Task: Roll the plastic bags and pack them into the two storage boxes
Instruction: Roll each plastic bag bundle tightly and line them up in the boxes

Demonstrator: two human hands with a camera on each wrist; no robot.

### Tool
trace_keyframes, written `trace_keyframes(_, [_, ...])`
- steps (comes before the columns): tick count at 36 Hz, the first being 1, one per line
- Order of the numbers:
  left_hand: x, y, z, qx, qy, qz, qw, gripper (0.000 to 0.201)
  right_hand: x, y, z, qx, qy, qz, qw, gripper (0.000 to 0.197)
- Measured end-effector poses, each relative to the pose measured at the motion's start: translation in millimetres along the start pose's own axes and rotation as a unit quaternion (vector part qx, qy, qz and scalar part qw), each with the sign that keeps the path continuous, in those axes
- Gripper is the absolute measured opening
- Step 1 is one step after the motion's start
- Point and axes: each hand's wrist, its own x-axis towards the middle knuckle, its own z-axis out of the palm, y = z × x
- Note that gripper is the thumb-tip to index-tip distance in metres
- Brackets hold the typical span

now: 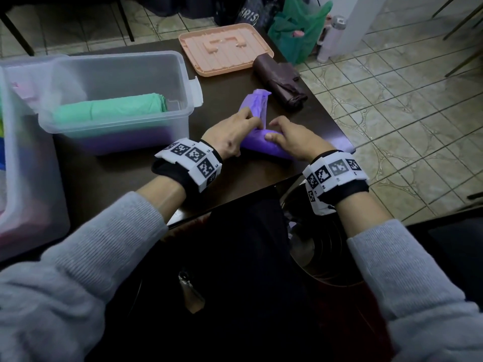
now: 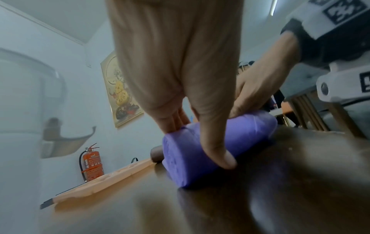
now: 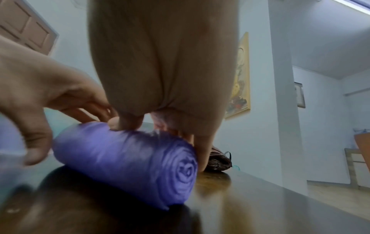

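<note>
Centre of the head view: we find the purple plastic bag roll lying on the dark wooden desk, near its front edge. Both hands sit on it. Our left hand curls over the roll's left end, thumb down the near face and fingers over the far side. Our right hand curls over the right end, thumb on top. Both grip the roll rather than lie flat, presumably to keep the winding tight while the rest is taken up.

The roll's long axis runs roughly left to right across the frame, its right end dropping toward the lower right. A loose unrolled tail of the same bag stretches away toward the upper middle, so we judge the rolling unfinished. The right wrist view shows the spiral end face.

Upper left of the head view: the clear plastic storage box, open, holding a mint green bag roll above a purple layer. A second clear box fills the left edge. Its peach plastic lid lies at top centre, with a dark brown bag bundle just beside it, probably awaiting its turn.
</note>
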Motion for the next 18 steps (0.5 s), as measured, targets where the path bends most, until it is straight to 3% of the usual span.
trace_keyframes(5, [4.4, -1.2, -5.7, -0.009, 0.007, 0.0, 1.0, 0.054, -6.2, -9.7, 10.5, -0.072, 0.126, -0.081, 0.986, 0.04])
trace_keyframes(9, [11.6, -3.6, -13.4, 0.009, -0.017, 0.0, 1.0, 0.054, -12.9, -12.5, 19.8, -0.096, 0.109, -0.089, 0.985, 0.057])
trace_keyframes(13, [13.6, -7.5, -14.3, 0.015, -0.021, -0.006, 1.0, 0.056, -13.0, -10.9, 17.4, -0.052, 0.114, -0.076, 0.989, 0.05])
trace_keyframes(18, [3.2, -12.2, -5.6, 0.018, -0.012, -0.001, 1.0, 0.061, -8.4, -8.8, 6.6, -0.007, 0.048, -0.07, 0.996, 0.041])
